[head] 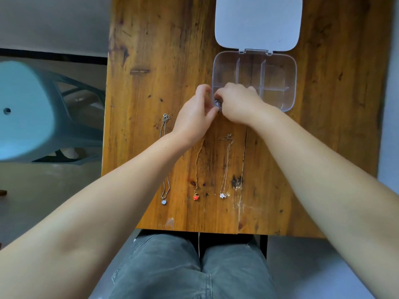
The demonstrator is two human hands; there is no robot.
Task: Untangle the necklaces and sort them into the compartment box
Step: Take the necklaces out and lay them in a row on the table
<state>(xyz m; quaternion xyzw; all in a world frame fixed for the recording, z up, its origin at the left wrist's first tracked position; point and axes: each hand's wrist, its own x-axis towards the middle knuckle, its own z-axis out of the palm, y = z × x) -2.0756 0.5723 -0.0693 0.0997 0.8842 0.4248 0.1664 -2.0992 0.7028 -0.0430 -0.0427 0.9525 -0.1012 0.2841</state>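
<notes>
A clear compartment box (289, 67) lies open on the wooden table (162, 50), its white lid (258, 22) folded back. My left hand (194, 117) and my right hand (239, 104) meet at the box's near left corner, both pinching a small bunched silver necklace (217, 103); most of it is hidden by fingers. Three necklaces lie straight on the table nearer me: a silver one with a pale pendant (164, 201), a gold one with a red pendant (196, 197), and a thin one with a flower pendant (224, 194).
A pale blue plastic stool (32, 113) stands on the floor left of the table. My knees in grey jeans (194, 270) sit under the table's near edge (194, 230). Grey floor shows to the right.
</notes>
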